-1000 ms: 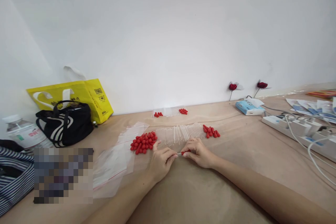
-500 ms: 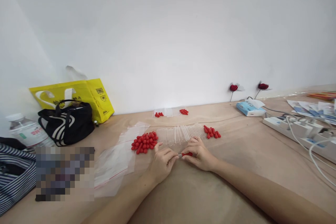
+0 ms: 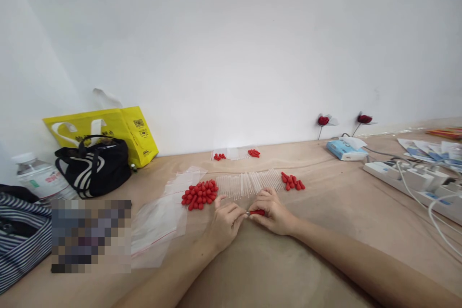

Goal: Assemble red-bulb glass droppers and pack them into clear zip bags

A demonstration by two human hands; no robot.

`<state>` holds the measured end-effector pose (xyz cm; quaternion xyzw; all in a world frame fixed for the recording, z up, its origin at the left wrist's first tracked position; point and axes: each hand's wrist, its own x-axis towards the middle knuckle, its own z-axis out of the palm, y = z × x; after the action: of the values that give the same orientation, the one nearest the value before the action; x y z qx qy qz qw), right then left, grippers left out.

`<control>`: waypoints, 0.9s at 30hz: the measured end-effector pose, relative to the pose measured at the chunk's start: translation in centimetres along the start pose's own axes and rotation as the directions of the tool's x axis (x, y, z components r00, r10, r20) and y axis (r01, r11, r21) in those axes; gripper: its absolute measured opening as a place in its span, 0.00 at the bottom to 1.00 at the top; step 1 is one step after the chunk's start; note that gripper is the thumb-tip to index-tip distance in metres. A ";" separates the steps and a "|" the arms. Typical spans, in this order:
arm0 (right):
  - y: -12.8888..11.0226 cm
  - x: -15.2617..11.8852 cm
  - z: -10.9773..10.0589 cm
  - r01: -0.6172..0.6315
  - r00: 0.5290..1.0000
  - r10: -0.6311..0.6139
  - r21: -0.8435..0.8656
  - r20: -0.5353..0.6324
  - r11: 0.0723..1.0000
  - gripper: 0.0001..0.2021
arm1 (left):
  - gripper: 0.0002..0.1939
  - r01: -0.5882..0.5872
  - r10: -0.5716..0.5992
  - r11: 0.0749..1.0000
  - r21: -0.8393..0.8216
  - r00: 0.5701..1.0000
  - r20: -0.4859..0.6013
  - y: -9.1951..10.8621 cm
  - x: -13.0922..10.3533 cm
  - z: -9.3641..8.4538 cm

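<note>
My right hand [image 3: 272,212] is closed on a small red piece [image 3: 257,212], which lies level between its fingers. Thumb and forefinger of my left hand [image 3: 227,220] pinch a thin pale stick [image 3: 248,213] at the red piece's left end; the fingers hide most of it. Just beyond the hands lies a row of thin clear sticks [image 3: 249,184]. A large pile of red pieces [image 3: 199,195] sits at the row's left end, and a smaller red pile [image 3: 292,181] at its right end.
Clear plastic bags [image 3: 157,224] lie at the left. Farther left are a black bag [image 3: 96,166], a yellow bag [image 3: 139,130] and a bottle [image 3: 41,178]. A tissue pack [image 3: 346,148] and a power strip [image 3: 415,183] with cables are at the right. More red pieces [image 3: 253,153] lie near the wall.
My hands have come slightly closer together, and less of the pale stick shows between them. The whole view has shifted a little.
</note>
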<state>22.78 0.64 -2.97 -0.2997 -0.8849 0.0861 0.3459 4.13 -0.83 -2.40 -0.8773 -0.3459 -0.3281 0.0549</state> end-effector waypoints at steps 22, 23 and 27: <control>0.6 -0.8 -1.0 -0.035 0.997 0.021 -0.187 -0.077 0.982 0.06 | 0.08 0.010 -0.007 0.998 0.063 0.999 -0.037 -0.6 -0.1 -1.0; 0.4 -0.8 -1.0 -0.024 0.997 0.009 -0.196 -0.079 0.980 0.06 | 0.09 0.005 -0.001 0.997 0.072 0.999 -0.043 -0.5 -0.1 -1.0; -0.1 -0.9 -0.8 -0.002 0.996 -0.016 -0.192 -0.089 0.981 0.06 | 0.10 -0.010 0.014 0.997 0.080 0.998 -0.058 -0.1 -0.1 -1.1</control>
<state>23.81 0.02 -2.80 -0.3320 -0.8737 -0.0142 0.3552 3.46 -1.18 -1.59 -0.8665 -0.3517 -0.3392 0.1020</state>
